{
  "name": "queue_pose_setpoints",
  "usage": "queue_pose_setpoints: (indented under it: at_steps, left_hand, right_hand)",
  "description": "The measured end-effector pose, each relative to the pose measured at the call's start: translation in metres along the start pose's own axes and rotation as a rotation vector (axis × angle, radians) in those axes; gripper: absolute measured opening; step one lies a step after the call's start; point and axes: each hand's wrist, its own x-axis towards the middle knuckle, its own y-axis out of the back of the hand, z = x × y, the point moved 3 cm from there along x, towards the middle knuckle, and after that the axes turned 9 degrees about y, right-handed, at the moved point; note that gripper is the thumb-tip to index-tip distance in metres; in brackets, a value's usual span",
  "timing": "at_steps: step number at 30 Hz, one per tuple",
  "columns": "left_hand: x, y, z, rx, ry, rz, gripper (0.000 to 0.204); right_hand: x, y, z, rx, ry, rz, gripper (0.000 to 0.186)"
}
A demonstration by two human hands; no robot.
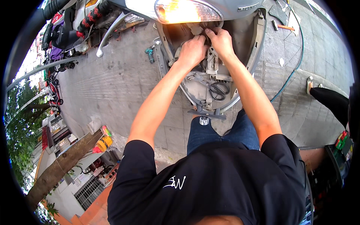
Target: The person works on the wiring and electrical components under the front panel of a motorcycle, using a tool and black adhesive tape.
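Both my arms reach into the opened front of a scooter (pixel 258 41), under its lit orange-and-clear lamp (pixel 187 11). My left hand (pixel 193 50) is closed, with its fingers curled inward at the cavity's middle. Beside it, my right hand (pixel 221 42) pinches with thumb and finger close to the left fingertips. Whatever lies between the fingers is too small and hidden to name. Below the hands is a pale bracket (pixel 212 62) in the exposed body. A pair of black-handled scissors (pixel 219 90) rests lower down on the scooter's grey inner part.
A teal power tool (pixel 150 54) lies on the paving left of the scooter. To the right are a hammer (pixel 283 27) and a long teal hose (pixel 300 62). Another person's leg (pixel 330 101) is at far right. Parked scooters (pixel 63 37) line the upper left.
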Motion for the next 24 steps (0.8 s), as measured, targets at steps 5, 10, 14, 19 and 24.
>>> queue_pose_setpoints:
  at_steps: [5, 10, 14, 19, 24]
  left_hand:
    - [-0.001, -0.009, -0.003, -0.049, 0.0, 0.153, 0.022]
    - [-0.001, -0.013, -0.005, -0.123, 0.093, 0.156, 0.025]
    - [-0.001, -0.013, -0.004, -0.103, 0.095, 0.176, 0.029]
    - [0.0, -0.017, -0.003, -0.012, 0.11, 0.19, 0.029]
    - [0.0, -0.014, 0.006, 0.062, 0.126, 0.276, 0.027]
  right_hand:
    - [-0.001, 0.012, 0.014, 0.309, -0.133, -0.248, 0.037]
    - [-0.039, 0.025, 0.059, 0.26, -0.069, -0.048, 0.022]
    - [-0.031, 0.005, 0.07, 0.25, -0.11, -0.19, 0.014]
    - [-0.018, -0.013, 0.089, 0.539, -0.097, -0.219, 0.008]
    - [-0.018, -0.011, 0.085, 0.719, -0.066, -0.307, 0.025]
